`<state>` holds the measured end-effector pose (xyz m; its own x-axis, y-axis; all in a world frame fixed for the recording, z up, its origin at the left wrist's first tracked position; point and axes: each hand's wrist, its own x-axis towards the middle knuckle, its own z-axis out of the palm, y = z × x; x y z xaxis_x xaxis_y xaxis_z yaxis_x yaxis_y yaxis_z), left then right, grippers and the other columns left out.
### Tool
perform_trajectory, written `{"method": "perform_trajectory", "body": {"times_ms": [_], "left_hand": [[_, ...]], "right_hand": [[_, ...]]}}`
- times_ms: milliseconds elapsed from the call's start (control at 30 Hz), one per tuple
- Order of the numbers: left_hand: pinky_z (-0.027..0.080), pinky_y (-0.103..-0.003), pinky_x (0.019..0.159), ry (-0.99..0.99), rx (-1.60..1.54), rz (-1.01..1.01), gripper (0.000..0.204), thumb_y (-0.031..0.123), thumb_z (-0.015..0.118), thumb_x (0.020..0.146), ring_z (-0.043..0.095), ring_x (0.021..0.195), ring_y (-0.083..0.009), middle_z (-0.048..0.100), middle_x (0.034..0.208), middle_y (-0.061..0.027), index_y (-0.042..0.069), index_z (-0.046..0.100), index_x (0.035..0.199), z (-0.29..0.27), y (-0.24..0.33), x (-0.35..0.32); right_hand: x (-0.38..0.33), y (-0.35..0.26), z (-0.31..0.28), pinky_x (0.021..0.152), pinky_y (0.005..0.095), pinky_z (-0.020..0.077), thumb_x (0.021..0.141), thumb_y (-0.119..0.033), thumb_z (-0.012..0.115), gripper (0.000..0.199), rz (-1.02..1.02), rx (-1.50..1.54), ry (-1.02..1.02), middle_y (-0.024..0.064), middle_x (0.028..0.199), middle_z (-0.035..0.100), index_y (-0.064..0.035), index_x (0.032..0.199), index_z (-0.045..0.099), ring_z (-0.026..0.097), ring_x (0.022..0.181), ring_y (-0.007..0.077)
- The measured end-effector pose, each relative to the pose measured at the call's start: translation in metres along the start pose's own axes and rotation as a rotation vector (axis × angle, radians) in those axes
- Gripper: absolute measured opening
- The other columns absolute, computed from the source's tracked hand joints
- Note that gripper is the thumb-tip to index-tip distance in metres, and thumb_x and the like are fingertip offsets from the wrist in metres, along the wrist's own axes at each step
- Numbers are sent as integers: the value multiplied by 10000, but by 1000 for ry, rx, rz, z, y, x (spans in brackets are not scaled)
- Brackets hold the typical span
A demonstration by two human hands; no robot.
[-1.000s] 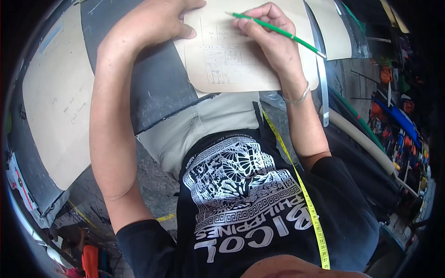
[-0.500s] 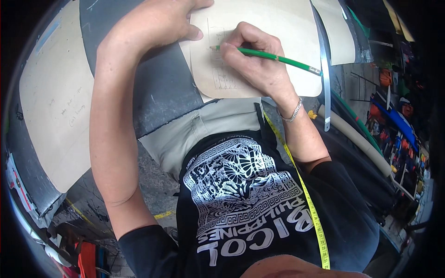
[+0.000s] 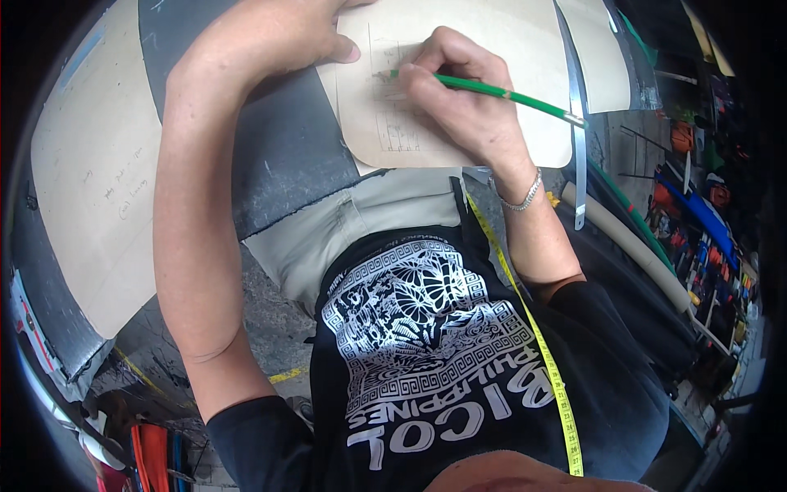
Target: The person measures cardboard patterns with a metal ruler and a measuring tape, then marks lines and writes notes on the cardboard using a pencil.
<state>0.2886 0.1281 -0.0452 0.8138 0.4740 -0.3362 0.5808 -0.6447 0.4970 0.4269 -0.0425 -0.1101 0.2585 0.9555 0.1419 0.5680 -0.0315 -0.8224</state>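
Note:
My right hand pinches a green pencil, its tip close to a beige paper sheet with rounded corners. Faint ruled lines and small handwriting cover the sheet's left part. Whether the tip touches the paper I cannot tell. My left hand rests at the sheet's upper left edge with its thumb stretched out; its other fingertips are partly cut off by the top of the picture. Beneath the sheet lies a dark work surface.
A thin metal ruler lies along the sheet's right side. Another large beige sheet with handwriting is at the left. A yellow measuring tape hangs down my front. Rolled material and cluttered tools stand at the right.
My right hand has shifted slightly up and to the right across the sheet, carrying the pencil. The left hand stays in nearly the same place.

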Motion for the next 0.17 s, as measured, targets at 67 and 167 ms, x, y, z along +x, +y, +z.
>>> {"method": "perform_trajectory", "body": {"times_ms": [67, 167], "left_hand": [[468, -399, 1129, 99, -117, 168, 685, 181, 793, 847, 639, 1267, -341, 686, 1319, -232, 13, 593, 1480, 31, -75, 20], [465, -389, 1140, -26, 51, -51, 704, 191, 804, 841, 624, 1301, -329, 661, 1381, -232, 24, 586, 1490, -4, 6, -2]], "right_hand": [[2, -1, -3, 710, 245, 542, 927, 9, 701, 121, -38, -20, -16, 47, 863, 719, -17, 839, 622, 647, 767, 81], [-5, 7, -9, 792, 262, 568, 940, 8, 689, 108, 137, 9, 36, 62, 902, 733, -24, 854, 633, 689, 855, 104]]}}
